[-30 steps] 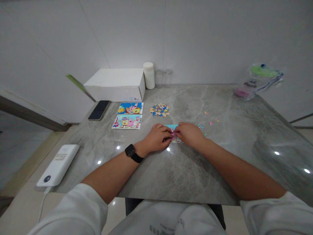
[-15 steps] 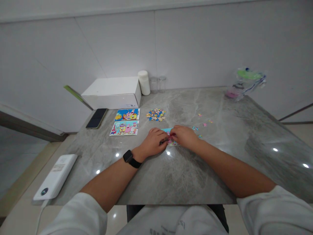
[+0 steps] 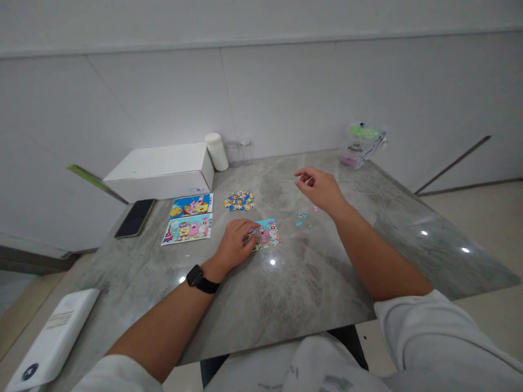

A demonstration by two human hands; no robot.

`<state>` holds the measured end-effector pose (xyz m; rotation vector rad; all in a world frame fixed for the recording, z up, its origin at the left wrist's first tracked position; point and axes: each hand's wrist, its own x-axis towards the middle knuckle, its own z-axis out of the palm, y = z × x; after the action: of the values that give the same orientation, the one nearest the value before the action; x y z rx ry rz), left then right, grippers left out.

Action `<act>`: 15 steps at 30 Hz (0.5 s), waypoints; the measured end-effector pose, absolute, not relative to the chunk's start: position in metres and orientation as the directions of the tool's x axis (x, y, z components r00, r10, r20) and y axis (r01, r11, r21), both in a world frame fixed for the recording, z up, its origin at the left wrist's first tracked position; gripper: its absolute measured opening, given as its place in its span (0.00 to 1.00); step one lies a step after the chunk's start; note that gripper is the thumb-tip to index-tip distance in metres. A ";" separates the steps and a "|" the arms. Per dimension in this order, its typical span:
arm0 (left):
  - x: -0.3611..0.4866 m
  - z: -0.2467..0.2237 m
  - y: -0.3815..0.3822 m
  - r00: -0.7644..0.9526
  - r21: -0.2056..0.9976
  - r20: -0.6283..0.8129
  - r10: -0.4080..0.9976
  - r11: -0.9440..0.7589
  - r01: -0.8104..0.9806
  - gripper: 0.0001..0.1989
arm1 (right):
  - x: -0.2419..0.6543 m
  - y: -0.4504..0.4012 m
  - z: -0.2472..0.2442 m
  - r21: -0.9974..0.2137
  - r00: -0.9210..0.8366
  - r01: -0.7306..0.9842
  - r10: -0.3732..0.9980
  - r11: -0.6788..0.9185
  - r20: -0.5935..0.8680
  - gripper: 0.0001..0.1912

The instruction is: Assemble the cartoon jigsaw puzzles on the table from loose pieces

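Note:
Under the fingers of my left hand (image 3: 237, 243) lies the left part of a colorful cartoon puzzle (image 3: 268, 234) on the grey table. The fingers are spread a little and rest on it. My right hand (image 3: 321, 188) hovers over the table beyond a few loose puzzle pieces (image 3: 300, 215), its fingers curled and apart, with nothing visible between them. A heap of puzzle pieces (image 3: 240, 200) lies behind my left hand. Two cartoon picture cards, a blue one (image 3: 191, 206) and a lighter one (image 3: 187, 229), lie to the left.
At the back stand a white box (image 3: 163, 169), a white bottle (image 3: 217, 152) and two clear glasses (image 3: 239, 153). A phone (image 3: 135, 218) and a white power bank (image 3: 55, 337) lie on the left. A plastic bag (image 3: 362, 146) sits at the back right.
My right hand has left the puzzle and moved away to the right and back, uncovering the puzzle's right part. My left hand stays at the puzzle. The view has shifted.

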<state>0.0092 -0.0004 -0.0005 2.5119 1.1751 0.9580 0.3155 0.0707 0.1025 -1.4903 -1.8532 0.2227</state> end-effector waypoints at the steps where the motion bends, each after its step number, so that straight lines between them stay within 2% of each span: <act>1: 0.009 -0.001 0.000 0.458 0.439 0.477 0.750 -0.654 0.616 0.12 | 0.324 0.073 0.106 -0.578 0.003 0.764 0.893 0.288 0.449 0.14; 4: 0.008 -0.002 0.000 0.425 0.452 0.491 0.760 -0.639 0.622 0.13 | 0.352 0.082 0.108 -0.601 0.111 0.761 0.864 0.244 0.492 0.16; 10: 0.004 0.008 0.001 0.372 0.435 0.539 0.756 -0.628 0.646 0.14 | 0.411 0.095 0.056 -0.484 0.189 0.868 0.828 0.109 0.528 0.13; 15: -0.003 0.042 -0.002 0.220 0.486 0.618 0.755 -0.586 0.648 0.13 | 0.436 0.087 0.003 -0.390 0.192 0.920 0.915 -0.042 0.356 0.14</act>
<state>-0.0027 -0.0017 0.0420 2.3537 1.3621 1.3083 0.4361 0.0866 0.0032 -1.9405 -1.7084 -0.0128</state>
